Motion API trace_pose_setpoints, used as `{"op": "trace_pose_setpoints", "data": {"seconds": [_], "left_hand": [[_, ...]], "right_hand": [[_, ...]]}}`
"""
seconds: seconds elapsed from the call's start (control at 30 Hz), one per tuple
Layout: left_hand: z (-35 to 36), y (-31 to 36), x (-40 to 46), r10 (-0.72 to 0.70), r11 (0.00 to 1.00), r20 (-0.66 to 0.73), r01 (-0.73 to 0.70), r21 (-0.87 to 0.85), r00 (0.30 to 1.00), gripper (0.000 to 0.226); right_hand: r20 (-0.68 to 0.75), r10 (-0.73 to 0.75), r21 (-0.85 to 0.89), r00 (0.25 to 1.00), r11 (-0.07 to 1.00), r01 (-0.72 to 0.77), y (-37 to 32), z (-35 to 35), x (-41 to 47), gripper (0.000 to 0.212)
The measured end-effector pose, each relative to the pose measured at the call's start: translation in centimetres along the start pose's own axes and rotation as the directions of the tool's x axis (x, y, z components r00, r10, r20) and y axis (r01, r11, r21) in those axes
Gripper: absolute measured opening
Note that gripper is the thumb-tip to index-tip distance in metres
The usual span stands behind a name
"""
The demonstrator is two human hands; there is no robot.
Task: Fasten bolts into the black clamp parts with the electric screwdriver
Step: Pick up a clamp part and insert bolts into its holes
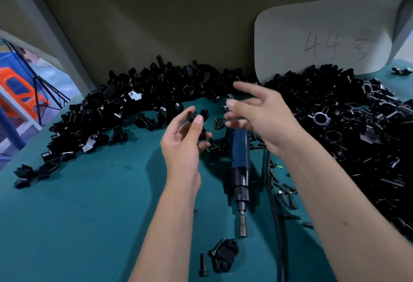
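Note:
My left hand (184, 138) is raised over the table's middle and pinches a small black clamp part (199, 118) between thumb and fingers. To its right, my right hand (257, 114) is blurred, fingers spread, holding nothing. Under the right hand lies the blue electric screwdriver (240, 170) on the teal table, bit end pointing toward me. A flat black clamp plate (224, 255) with a bolt through it lies near the front, with a loose bolt (203, 264) to its left.
Heaps of black clamp parts (125, 107) curve along the back and fill the right side (357, 129). Loose bolts (288, 196) lie right of the screwdriver's black cable (276, 225). A white card (324, 35) leans on the back wall. The teal table (89, 214) drops off at left.

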State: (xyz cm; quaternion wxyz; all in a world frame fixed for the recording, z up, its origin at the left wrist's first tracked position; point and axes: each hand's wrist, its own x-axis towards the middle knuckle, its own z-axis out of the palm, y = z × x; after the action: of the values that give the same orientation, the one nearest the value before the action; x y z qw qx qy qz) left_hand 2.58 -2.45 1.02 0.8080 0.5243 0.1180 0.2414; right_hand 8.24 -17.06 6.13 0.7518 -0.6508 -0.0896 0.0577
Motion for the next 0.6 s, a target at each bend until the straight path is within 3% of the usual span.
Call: {"op": "trace_pose_setpoints", "data": {"seconds": [0.07,0.13,0.2,0.27,0.3,0.4,0.6], "left_hand": [[0.1,-0.2,0.0,0.003,1.000,0.014,-0.003,0.009,1.000,0.021],[0.3,-0.3,-0.1,-0.009,1.000,0.036,0.008,0.019,0.999,0.022],[0.5,-0.4,-0.1,-0.018,0.999,0.065,0.015,0.043,0.998,0.023],[0.9,-0.5,-0.1,-0.007,0.997,0.102,-0.001,0.077,0.995,0.025],[1.0,-0.7,-0.1,0.001,0.995,0.123,-0.013,0.095,0.992,0.026],[1.4,-1.1,-0.3,0.011,0.988,0.186,-0.039,0.148,0.982,0.027],[1.5,-1.1,-0.6,0.009,0.981,0.214,-0.050,0.187,0.977,0.025]], "right_hand": [[-0.109,-0.058,-0.109,0.992,0.993,0.046,-0.4,-0.3,1.8,0.035],[-0.301,-0.203,-0.466,0.932,0.884,0.042,-0.7,-2.1,4.0,0.023],[-0.275,-0.270,-0.864,0.923,0.491,-0.114,-0.6,-4.5,5.8,0.034],[-0.232,-0.100,-0.971,0.968,0.085,-0.224,0.1,-6.0,6.9,0.047],[-0.248,-0.016,-0.969,0.969,-0.013,-0.248,0.4,-6.4,7.2,0.052],[-0.227,0.013,-0.970,0.974,-0.087,-0.225,1.3,-7.1,7.3,0.053],[-0.260,-0.012,-0.964,0.966,0.066,-0.258,0.6,-7.9,7.7,0.033]]}}
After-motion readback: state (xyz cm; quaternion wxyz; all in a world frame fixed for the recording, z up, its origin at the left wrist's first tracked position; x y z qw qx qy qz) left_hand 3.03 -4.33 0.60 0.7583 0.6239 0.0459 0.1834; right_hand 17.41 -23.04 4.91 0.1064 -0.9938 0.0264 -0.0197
